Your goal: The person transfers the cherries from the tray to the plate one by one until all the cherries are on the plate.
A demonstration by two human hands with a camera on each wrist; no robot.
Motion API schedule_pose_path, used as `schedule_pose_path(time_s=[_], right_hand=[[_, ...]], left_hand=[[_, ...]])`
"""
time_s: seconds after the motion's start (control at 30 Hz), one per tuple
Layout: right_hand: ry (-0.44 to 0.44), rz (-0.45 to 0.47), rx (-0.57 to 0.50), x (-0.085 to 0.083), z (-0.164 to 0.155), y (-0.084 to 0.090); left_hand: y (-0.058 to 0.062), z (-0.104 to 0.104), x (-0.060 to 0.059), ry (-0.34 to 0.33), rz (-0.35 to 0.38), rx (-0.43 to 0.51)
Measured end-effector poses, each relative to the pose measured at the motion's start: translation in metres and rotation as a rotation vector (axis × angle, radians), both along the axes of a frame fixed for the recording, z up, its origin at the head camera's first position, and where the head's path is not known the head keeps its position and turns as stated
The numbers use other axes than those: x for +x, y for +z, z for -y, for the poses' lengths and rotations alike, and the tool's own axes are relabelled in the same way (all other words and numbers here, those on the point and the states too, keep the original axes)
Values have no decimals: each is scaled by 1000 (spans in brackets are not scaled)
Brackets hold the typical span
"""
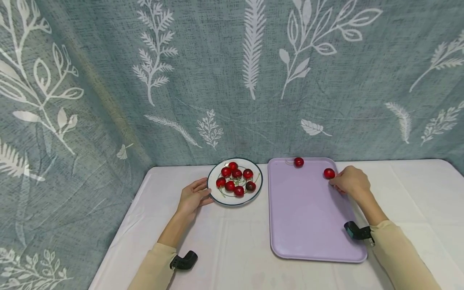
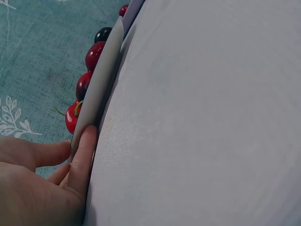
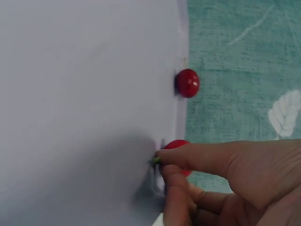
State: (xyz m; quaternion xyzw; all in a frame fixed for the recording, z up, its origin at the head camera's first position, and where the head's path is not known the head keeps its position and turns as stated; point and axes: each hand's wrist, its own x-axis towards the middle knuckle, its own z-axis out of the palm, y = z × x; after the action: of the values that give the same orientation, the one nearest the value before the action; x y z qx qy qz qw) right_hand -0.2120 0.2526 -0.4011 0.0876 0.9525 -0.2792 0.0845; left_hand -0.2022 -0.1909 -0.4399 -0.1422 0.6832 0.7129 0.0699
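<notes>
My left hand (image 1: 192, 198) grips the left rim of a white plate (image 1: 225, 201) with a dark blue edge, thumb at the rim and fingers under it. Several red cherries (image 1: 239, 191) with stems lie on the plate; one looks darker. Over at the far right corner of the purple tray (image 1: 308, 225), my right hand (image 1: 351, 181) pinches the stem of a cherry (image 1: 329, 173). The green stem end (image 3: 155, 160) pokes out between thumb and forefinger in the right wrist view, where the fingers partly hide that cherry. Another cherry (image 1: 299, 162) lies by the tray's back edge, its stem pointing left.
A white cloth (image 1: 232, 241) covers the table under the plate and tray. Right behind the table's back edge hangs a blue-green curtain (image 1: 224, 80) with white leaf prints, which also runs along the left side. The tray has a low raised rim.
</notes>
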Motion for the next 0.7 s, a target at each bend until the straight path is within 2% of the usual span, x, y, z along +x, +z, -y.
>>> schedule_pose_path(time_s=[0.43, 0.7], right_hand=[[-23, 26, 21, -1, 0, 2], [30, 39, -7, -2, -3, 3]], left_hand=[[-1, -1, 0, 0, -6, 5], [-1, 1, 0, 2, -4, 12]])
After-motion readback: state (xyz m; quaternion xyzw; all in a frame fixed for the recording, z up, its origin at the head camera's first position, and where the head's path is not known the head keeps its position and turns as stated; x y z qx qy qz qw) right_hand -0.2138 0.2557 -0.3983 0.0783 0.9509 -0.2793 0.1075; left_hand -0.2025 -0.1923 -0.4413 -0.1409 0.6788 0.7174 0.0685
